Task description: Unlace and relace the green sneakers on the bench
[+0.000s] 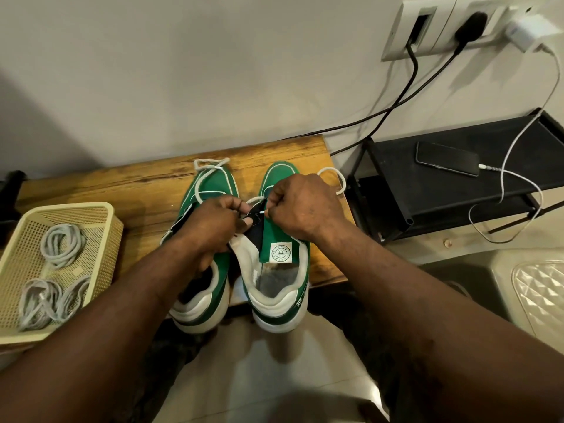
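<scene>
Two green sneakers stand side by side on the wooden bench (128,184), toes toward the wall. On the right sneaker (282,254), my left hand (213,222) grips the dark eyelet flap. My right hand (300,204) pinches the tip of the white lace (338,180), which loops off to the right of the toe, and holds that tip at the flap. The left sneaker (218,181) lies partly under my left forearm, with a loose white lace (210,166) draped over its toe.
A cream perforated basket (100,218) with coiled grey laces sits at the bench's left end. To the right stands a black rack (396,184) carrying a phone (447,157) on a white charging cable. Black cables hang from the wall sockets (427,29).
</scene>
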Motion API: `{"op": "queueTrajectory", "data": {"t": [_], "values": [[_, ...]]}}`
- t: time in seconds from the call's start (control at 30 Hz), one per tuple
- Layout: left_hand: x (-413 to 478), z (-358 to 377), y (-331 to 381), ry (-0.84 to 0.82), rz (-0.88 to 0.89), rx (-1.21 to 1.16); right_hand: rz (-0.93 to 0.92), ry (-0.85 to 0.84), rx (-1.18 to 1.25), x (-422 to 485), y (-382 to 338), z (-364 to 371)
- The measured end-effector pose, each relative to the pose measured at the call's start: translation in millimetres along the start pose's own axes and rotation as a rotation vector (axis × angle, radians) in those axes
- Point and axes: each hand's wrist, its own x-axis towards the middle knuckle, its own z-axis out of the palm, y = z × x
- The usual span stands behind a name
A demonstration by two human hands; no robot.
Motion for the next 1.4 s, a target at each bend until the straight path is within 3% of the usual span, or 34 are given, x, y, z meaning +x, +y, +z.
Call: {"op": "queueTrajectory", "data": {"t": [0.4, 0.73, 1.2, 1.4], "values": [[-8.2, -0.2, 3.9, -0.019, 0.015, -0.056, 0.054, 0.028, -0.079, -12.4, -15.1, 8.4], [-12.3, 2.7, 1.4, -0.006, 0.11, -0.009, 0.105, 0.029, 0.13, -6.8, -4.0, 5.6], [-18.6, -0.3, 4.2, -0.042, 0.164, -0.045, 0.126, 0.029, 0.236, -5.7, -0.2, 15.3], [-10.0, 9.8, 1.1, 0.094, 0.155, -0.065, 0.216, -0.02, 0.443, -2.1, 4.6, 19.7]]}}
